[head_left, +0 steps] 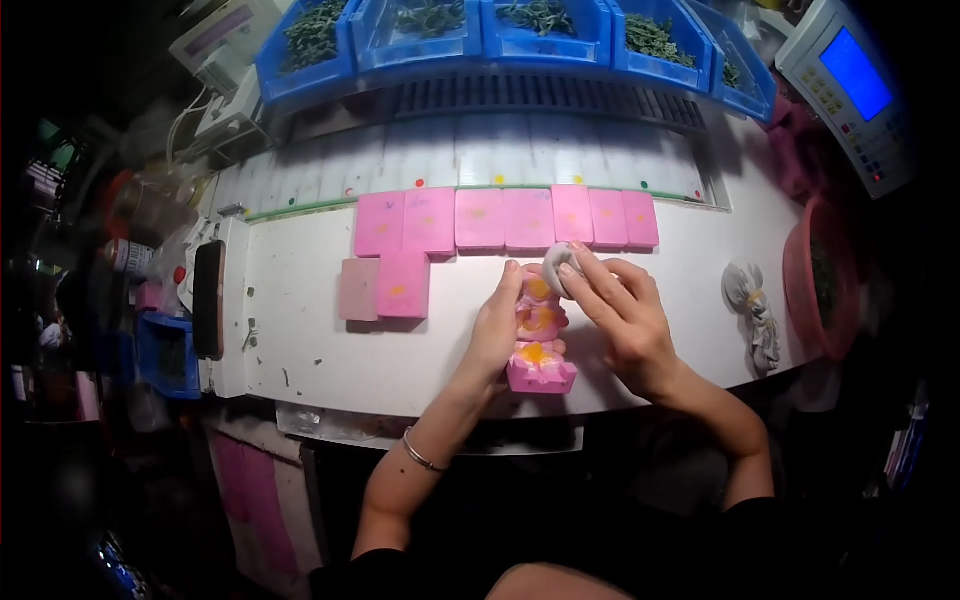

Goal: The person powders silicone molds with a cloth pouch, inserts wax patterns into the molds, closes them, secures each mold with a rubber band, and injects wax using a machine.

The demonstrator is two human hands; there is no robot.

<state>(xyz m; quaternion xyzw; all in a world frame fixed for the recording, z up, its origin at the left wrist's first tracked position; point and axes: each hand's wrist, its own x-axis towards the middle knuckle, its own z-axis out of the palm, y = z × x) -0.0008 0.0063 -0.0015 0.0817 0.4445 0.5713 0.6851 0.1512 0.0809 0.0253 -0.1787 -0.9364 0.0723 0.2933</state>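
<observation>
My left hand (492,335) is wrapped round the left side of an opened pink rubber mould (541,378) with yellow-orange patches on its inner faces. The mould is held over the front part of the white table, its lower block folded out toward me. In the fingers of my right hand (632,325) is a whitish cloth pouch (556,268), close against the mould's upper end. My fingers hide part of the pouch and the mould's left edge.
Several closed pink moulds (480,220) form a row along the back of the white table (310,350). Two more blocks (402,287) lie in front. Blue bins (420,50) hold small greenish pieces. At right are a tied cloth bag (752,310) and pink bowl (808,290); a phone (208,300) lies left.
</observation>
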